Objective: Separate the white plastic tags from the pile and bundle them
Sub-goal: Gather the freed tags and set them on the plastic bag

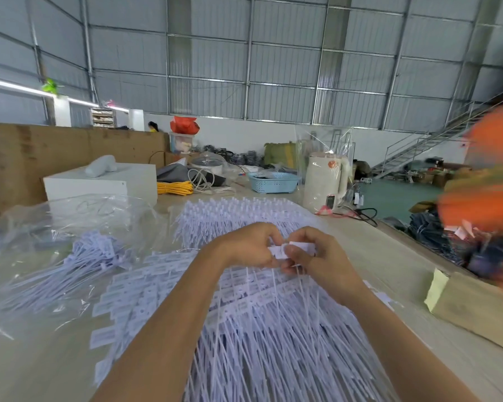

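A wide pile of white plastic tags (262, 323) with long thin tails covers the table in front of me. Both hands meet above its far part. My left hand (249, 246) and my right hand (317, 256) pinch the flat heads of a few white tags (298, 248) between fingers and thumbs. Their tails hang down toward the pile. A second row of tags (238, 216) lies just beyond my hands. A loose bundle of tags (99, 250) rests on clear plastic at the left.
Crumpled clear plastic bags (55, 227) spread over the left of the table. Behind stand a white box (99, 181), yellow cable (174, 188), a blue basket (272, 182) and a wrapped white kettle (325, 181). A cardboard box (474, 309) sits at right, near a blurred person in orange (488, 181).
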`<state>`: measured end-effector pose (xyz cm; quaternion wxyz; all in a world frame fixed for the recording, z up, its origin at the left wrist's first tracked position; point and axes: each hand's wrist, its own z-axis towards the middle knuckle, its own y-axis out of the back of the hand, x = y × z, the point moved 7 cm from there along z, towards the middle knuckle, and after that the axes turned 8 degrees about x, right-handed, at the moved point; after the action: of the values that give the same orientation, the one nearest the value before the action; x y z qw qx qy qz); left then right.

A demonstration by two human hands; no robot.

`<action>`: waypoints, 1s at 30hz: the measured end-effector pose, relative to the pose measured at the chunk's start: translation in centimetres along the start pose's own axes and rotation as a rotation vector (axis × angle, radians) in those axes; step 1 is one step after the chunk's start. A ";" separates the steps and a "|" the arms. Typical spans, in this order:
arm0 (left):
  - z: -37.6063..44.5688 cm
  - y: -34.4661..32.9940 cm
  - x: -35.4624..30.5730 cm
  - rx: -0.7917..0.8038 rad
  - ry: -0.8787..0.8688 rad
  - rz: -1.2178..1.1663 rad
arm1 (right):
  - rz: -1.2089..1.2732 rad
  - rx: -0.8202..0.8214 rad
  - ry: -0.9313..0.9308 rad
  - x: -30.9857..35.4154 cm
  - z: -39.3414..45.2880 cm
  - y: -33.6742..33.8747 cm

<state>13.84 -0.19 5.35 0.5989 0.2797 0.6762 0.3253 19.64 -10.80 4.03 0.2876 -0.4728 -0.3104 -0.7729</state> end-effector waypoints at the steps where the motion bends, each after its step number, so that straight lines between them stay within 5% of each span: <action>1: 0.0 0.2 0.1 -0.022 0.005 -0.017 | -0.003 -0.013 0.010 0.1 0.0 0.1; 6: 0.1 0.9 0.8 -0.065 0.082 0.096 | -0.025 -0.118 0.045 0.4 0.0 1.0; 14: -0.2 1.4 1.5 -0.103 0.163 0.107 | -0.204 -0.019 -0.011 -0.3 0.2 -0.1; 21: -0.3 0.9 1.3 -0.086 0.119 -0.238 | -0.435 -0.161 0.169 1.4 -0.1 0.4; 25: -1.4 0.8 0.1 0.082 0.072 -0.484 | -0.644 -0.294 0.325 2.4 -0.6 2.1; 27: -2.3 2.4 -0.5 0.001 0.035 -0.404 | -0.308 -0.425 0.146 1.1 -0.8 6.3; 30: -3.1 3.8 -1.7 -0.128 -0.053 -0.261 | 0.603 -0.486 -0.065 -1.5 -1.5 10.7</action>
<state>10.93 0.63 9.60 0.6703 0.1592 0.6687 0.2796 27.26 -18.61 4.35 0.3714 -0.6215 0.0257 -0.6893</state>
